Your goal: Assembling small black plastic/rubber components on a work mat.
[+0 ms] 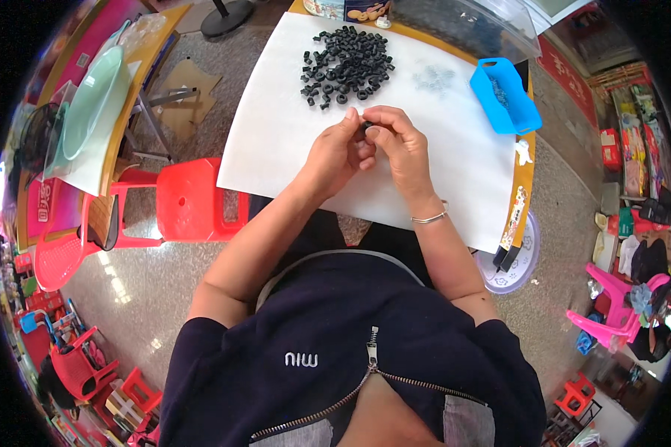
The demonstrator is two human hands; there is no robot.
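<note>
My two hands meet over the white table covering [276, 141], just below a heap of small black ring-like parts [350, 59]. Between them is one small black part [365, 127]. My right hand [404, 153] pinches it with thumb and forefinger. The fingers of my left hand [335, 155] are curled, and its thumb presses against the part's left side; its palm is partly hidden. Right of the heap lies a thin scatter of small, clear bluish pieces [434, 79]. More such pieces fill the bottom of a bright blue plastic basket [525, 119] at the table's right edge.
A transparent bin [462, 26] and a dark box [367, 10] stand along the far edge. On the left are a red plastic stool [183, 201] and a second table with a pale green basin [97, 104]. A patterned round basin [525, 257] sits below the right edge.
</note>
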